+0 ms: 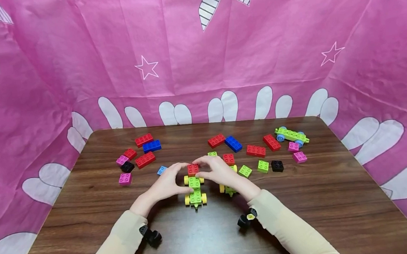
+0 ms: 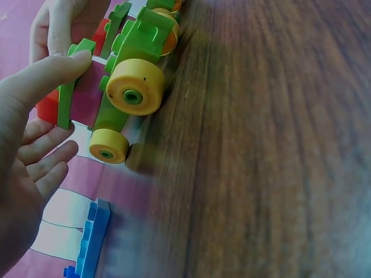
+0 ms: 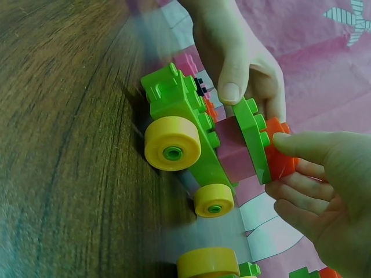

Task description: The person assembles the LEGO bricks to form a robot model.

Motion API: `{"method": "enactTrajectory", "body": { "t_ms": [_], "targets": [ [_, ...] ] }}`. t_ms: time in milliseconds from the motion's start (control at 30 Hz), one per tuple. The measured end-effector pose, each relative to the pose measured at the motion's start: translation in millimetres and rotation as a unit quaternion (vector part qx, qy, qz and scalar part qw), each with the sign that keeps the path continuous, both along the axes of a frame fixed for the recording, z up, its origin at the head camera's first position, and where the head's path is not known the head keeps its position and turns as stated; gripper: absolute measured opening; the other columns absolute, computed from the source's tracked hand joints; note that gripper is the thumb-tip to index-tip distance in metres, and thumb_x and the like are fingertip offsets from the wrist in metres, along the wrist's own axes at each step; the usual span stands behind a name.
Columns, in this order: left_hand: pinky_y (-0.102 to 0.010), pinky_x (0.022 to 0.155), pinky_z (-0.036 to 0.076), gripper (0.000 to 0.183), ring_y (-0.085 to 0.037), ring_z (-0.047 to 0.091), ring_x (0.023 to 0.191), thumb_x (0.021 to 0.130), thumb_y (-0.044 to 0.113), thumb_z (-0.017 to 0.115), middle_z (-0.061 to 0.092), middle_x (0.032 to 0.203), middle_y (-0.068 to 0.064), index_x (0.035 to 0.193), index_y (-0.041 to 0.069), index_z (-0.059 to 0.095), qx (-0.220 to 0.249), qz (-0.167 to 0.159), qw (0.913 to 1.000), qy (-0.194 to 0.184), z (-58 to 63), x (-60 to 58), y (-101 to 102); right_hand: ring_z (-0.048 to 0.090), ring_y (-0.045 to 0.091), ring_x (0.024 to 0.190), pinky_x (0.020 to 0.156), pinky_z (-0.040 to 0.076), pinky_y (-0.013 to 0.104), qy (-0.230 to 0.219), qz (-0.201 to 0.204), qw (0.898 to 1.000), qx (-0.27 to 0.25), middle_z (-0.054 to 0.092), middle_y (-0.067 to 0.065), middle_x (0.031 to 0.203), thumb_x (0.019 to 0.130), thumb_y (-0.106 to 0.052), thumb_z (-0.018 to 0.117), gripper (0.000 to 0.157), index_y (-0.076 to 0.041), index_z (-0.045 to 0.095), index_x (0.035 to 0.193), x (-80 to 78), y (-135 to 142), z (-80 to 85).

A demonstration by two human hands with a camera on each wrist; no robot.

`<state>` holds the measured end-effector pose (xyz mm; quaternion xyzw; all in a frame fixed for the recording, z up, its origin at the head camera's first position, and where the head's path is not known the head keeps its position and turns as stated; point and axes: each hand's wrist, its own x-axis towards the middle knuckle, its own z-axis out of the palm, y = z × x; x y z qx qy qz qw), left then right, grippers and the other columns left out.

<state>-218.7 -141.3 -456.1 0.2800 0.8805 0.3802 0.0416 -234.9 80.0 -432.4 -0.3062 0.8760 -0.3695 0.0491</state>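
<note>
A lime-green toy car base [image 1: 195, 199] with yellow wheels stands on the table between both hands. In the wrist views a pink brick [image 3: 235, 152] sits on it, topped by a flat green brick [image 3: 254, 142] and a red brick [image 3: 281, 149]. My left hand [image 1: 165, 183] holds the flat green brick, its thumb on the near end and its fingers at the far side. The right hand [image 1: 218, 171] pinches the red brick between thumb and fingers. Beside the right wrist stands a second green base [image 1: 230, 189] with yellow wheels, partly hidden by that arm.
Red bricks [image 1: 145, 159], a dark blue brick [image 1: 151, 146] and pink bricks [image 1: 125, 179] lie at the left. Behind and right are green bricks [image 1: 263, 166], a black brick [image 1: 277, 166] and a blue-wheeled green base [image 1: 292, 135]. A light blue piece [image 1: 161, 170] lies behind the left hand.
</note>
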Motion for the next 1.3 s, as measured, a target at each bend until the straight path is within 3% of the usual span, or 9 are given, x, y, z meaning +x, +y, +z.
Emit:
{"method": "enactTrajectory", "body": {
  "t_ms": [367, 567, 833, 1300],
  "targets": [
    [-0.054, 0.102, 0.042, 0.074, -0.035, 0.050, 0.126, 0.079, 0.034, 0.079, 0.052, 0.138, -0.016, 0.139, 0.003, 0.047, 0.011, -0.001, 0.9999, -0.001, 2.5, -8.2, -2, 0.063, 0.025, 0.108, 0.092, 0.052, 0.041, 0.004, -0.014, 1.000, -0.003, 0.065, 0.012, 0.121, 0.090, -0.018, 0.068, 0.039, -0.003, 0.062, 0.125, -10.8, -4, 1.3],
    [-0.055, 0.103, 0.040, 0.077, -0.037, 0.046, 0.130, 0.083, 0.032, 0.075, 0.045, 0.144, -0.021, 0.144, 0.001, 0.039, -0.013, 0.017, 0.9998, -0.001, 5.4, -13.6, -2, 0.062, 0.025, 0.109, 0.093, 0.051, 0.041, 0.000, -0.026, 1.000, 0.007, 0.065, 0.012, 0.121, 0.090, -0.017, 0.068, 0.039, -0.004, 0.061, 0.126, -21.1, -8, 6.5],
    [-0.056, 0.105, 0.039, 0.078, -0.038, 0.044, 0.132, 0.086, 0.029, 0.072, 0.041, 0.147, -0.022, 0.147, 0.000, 0.034, -0.005, 0.029, 0.9994, -0.020, 9.3, -20.3, -1, 0.063, 0.024, 0.109, 0.092, 0.052, 0.039, -0.019, -0.032, 0.999, 0.004, 0.066, 0.012, 0.119, 0.090, -0.015, 0.068, 0.039, -0.003, 0.061, 0.125, -35.8, -13, 8.8],
    [-0.056, 0.107, 0.035, 0.076, -0.042, 0.040, 0.133, 0.090, 0.023, 0.069, 0.039, 0.146, -0.027, 0.147, -0.007, 0.029, -0.020, 0.041, 0.9990, -0.001, 8.1, -40.4, 6, 0.065, 0.023, 0.105, 0.090, 0.052, 0.038, -0.027, -0.049, 0.998, 0.026, 0.067, 0.013, 0.116, 0.089, -0.012, 0.068, 0.037, -0.001, 0.061, 0.124, -61.8, -19, 12.1]
  ]
}}
